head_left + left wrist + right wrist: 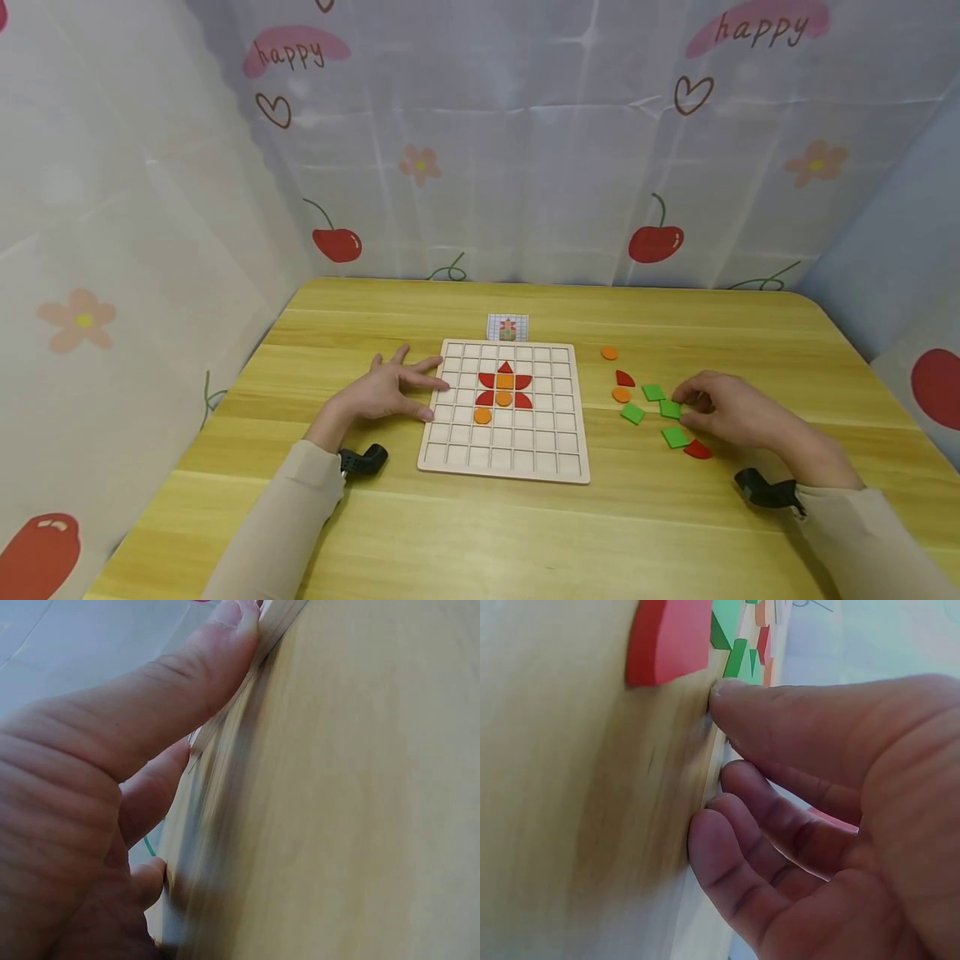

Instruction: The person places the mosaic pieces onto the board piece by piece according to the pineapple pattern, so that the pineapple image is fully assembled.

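Note:
A pale square grid board (465,467) lies on the table, with red and orange pieces set in its middle, among them an orange round piece (483,415) lower left. Spread along the board's left edge, my left hand (382,392) touches it with thumb and fingertips. My right hand (731,408) is at the loose pieces, thumb and forefinger at the right edge of a green square tile (667,409). In the right wrist view the thumb (780,712) hides the forefinger's tip, and the other fingers are curled against the table.
Around the right hand lie more green squares (675,437), red quarter-round pieces (698,450) and orange discs (610,353). A small pattern card (507,327) sits behind the board. A printed curtain (495,167) hangs at the table's back edge.

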`<state>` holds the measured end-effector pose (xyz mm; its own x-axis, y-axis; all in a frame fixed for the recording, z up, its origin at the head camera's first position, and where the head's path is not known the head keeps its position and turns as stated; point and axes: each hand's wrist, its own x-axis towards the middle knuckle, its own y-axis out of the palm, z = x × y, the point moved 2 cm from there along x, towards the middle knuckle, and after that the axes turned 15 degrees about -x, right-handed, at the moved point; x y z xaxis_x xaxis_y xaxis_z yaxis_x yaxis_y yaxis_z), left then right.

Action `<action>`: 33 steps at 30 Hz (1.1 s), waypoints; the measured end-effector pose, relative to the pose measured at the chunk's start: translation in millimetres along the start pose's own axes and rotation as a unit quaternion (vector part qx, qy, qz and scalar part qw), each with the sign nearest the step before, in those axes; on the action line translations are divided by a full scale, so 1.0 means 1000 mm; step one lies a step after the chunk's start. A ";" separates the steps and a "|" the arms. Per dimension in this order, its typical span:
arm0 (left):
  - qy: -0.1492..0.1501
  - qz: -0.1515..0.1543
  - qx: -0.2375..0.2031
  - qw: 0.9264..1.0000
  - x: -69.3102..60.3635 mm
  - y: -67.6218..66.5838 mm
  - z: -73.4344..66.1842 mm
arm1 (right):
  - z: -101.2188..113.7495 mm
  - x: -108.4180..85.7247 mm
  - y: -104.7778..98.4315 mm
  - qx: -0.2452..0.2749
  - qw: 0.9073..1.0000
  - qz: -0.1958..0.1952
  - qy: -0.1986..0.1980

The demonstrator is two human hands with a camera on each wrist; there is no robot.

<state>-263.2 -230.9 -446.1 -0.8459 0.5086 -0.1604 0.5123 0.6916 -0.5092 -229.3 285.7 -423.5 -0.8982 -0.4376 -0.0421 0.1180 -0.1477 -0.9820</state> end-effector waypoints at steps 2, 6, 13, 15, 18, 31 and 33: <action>0.000 0.000 -0.001 1.000 0.000 0.000 0.000 | 0.001 0.000 0.000 -0.005 1.000 -0.006 -0.005; 0.002 0.002 -0.005 1.000 0.000 0.000 0.000 | 0.002 -0.001 0.001 -0.015 1.000 -0.015 -0.007; 0.002 0.001 -0.003 1.000 0.000 -0.001 0.000 | 0.002 0.000 0.002 -0.024 1.000 -0.018 -0.010; 0.001 0.002 -0.002 1.000 0.000 -0.001 0.001 | 0.002 0.000 0.001 -0.021 1.000 -0.015 -0.010; -0.003 0.002 0.001 1.000 0.000 -0.001 0.002 | 0.003 -0.001 -0.001 -0.014 1.000 -0.008 -0.010; -0.001 0.001 0.004 1.000 0.001 0.000 0.003 | 0.026 0.011 -0.010 0.004 1.000 -0.020 -0.006; -0.003 0.001 0.005 1.000 0.001 0.000 0.004 | 0.033 0.016 -0.009 0.005 1.000 -0.024 -0.006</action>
<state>-264.9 -232.1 -449.4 -0.8460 0.5066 -0.1661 0.5122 0.6859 -0.5168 -230.7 250.8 -409.3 -0.8982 -0.4396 0.0078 0.0782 -0.1773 -0.9810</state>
